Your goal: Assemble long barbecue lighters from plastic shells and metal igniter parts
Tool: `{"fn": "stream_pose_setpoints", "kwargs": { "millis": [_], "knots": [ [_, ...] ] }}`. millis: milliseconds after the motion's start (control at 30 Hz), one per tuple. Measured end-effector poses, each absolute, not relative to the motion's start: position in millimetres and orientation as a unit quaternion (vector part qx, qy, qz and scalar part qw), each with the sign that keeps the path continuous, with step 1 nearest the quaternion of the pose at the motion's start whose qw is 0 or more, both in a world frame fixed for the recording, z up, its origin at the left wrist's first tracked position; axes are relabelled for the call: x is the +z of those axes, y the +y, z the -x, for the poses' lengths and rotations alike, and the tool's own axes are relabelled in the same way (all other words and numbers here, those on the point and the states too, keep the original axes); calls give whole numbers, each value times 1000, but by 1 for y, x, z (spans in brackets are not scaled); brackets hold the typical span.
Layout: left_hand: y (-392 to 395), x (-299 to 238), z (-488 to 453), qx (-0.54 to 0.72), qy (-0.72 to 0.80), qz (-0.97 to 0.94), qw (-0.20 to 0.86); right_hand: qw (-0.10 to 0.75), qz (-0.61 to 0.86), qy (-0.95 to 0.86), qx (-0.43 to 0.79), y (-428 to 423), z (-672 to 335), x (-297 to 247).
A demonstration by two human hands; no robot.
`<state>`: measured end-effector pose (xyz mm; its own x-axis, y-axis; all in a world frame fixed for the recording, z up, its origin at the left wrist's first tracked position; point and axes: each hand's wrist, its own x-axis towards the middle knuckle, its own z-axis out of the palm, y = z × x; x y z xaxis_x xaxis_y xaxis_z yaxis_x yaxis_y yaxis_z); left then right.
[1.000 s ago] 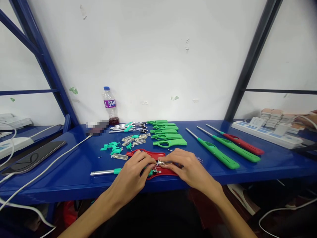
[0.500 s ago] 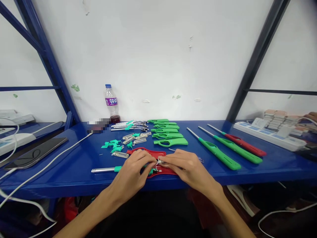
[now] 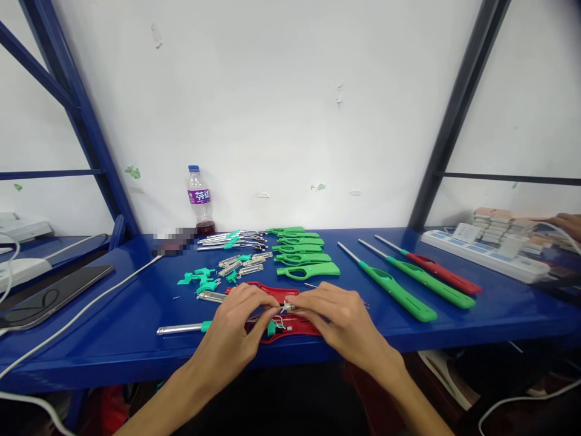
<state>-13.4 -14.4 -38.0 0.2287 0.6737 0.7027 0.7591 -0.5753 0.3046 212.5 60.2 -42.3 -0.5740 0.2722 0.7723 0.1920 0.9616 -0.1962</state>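
Note:
My left hand (image 3: 238, 321) pinches the end of a thin white tube (image 3: 282, 308) between thumb and fingertips. Facing it, my right hand (image 3: 342, 315) is closed on a small fuel tank, mostly hidden, whose valve end (image 3: 289, 307) pokes out towards the tube. Whether tube and valve touch is too small to tell. Below the fingers lies a red lighter shell half (image 3: 304, 326) with teal and black parts and a white wire inside. A silver lighter barrel (image 3: 181, 329) sticks out leftward from under my left hand. Another red shell half (image 3: 272, 292) lies just behind.
Green shell halves (image 3: 308, 270) lie in a column at the back, beside clear tanks (image 3: 231, 266), teal triggers (image 3: 200, 277) and metal barrels (image 3: 231, 240). Three assembled lighters (image 3: 399, 293) rest rightward, near a power strip (image 3: 481, 255). A bottle (image 3: 200, 203) and phone (image 3: 57, 297) are leftward. Another person's hand (image 3: 569, 224) shows far right.
The view has tilted slightly, so everything sits lower in the picture. My hands still hold the tube and tank end to end, with the fingertips shifted a little.

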Motion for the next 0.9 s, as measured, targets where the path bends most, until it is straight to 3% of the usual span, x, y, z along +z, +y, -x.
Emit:
{"fn": "stream_pose_setpoints", "kwargs": {
  "millis": [367, 900],
  "knots": [
    [-16, -37, 12, -403, -429, 806, 57, 401, 147, -904, -3, 58, -215, -46],
    [-17, -34, 11, -428, -420, 798, 51, 420, 132, -898, 23, 58, -214, -43]
  ]
}}
